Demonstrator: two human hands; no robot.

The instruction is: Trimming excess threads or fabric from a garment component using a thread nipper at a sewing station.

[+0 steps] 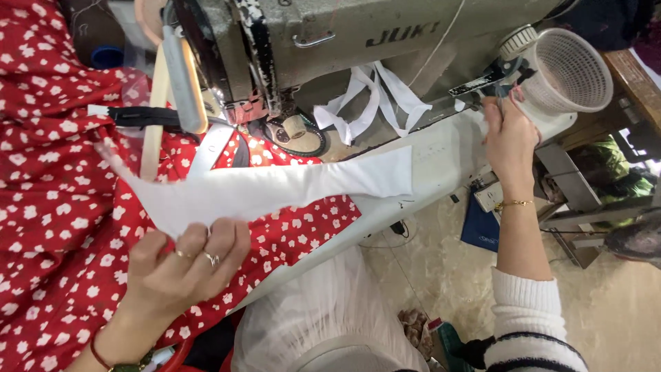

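- At the far left, red fabric with small white flowers (48, 179) spreads over the table and runs under the head of the sewing machine (303, 41).
- Person's left hand (182, 265) sits low, left of centre, fingers curled and pinched shut on the lower edge of a long white fabric piece (275, 189); two rings show on the fingers, a band at the wrist.
- White fabric piece: lifted above the red cloth, stretching from a point at upper left, near the machine's needle end, across to a squared end at centre right. Held only at the lower left edge; the rest hangs free.
- Behind it, a pale wooden stick (153, 117) stands upright beside the machine's head.
- Centre: grey, worn machine body; loose white strips (372, 96) draped against its base, just right of a small spool.
- Below centre: a gathered white sheer cloth (323, 317) bunched at the table's edge.
- Right: person's right hand (508, 134) raised to the machine's right end, touching the parts just beside the white mesh guard (575, 69). Fingers bent; cannot tell whether they grip anything. Gold bracelet at the wrist, white ribbed sleeve with dark stripe below.
- Far right: wooden table edge, pale tiled floor beneath.
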